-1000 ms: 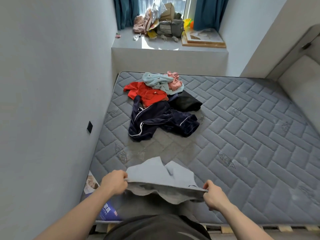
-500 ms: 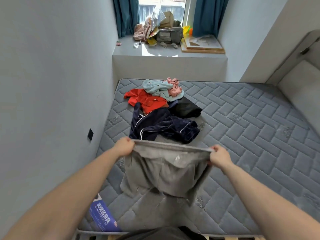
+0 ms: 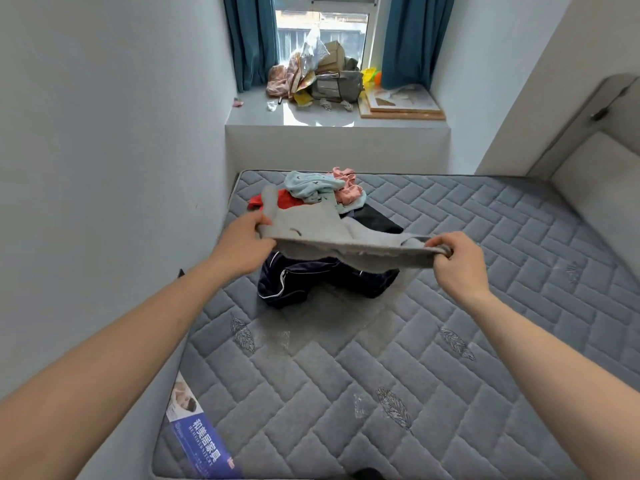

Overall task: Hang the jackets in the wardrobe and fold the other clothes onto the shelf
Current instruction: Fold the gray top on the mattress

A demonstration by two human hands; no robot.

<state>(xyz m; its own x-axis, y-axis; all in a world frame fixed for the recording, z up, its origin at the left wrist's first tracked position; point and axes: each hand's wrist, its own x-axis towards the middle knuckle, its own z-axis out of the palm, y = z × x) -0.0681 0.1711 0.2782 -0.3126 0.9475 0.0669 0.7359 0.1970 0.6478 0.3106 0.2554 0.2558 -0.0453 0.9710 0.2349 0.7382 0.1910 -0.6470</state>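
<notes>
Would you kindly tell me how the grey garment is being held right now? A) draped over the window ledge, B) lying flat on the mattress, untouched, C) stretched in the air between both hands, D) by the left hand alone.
C: the left hand and right hand each grip one end of the grey garment, which is raised above the mattress.

left grip (image 3: 246,237): bare, no glove; right grip (image 3: 457,259): bare; forearms: no sleeves
</notes>
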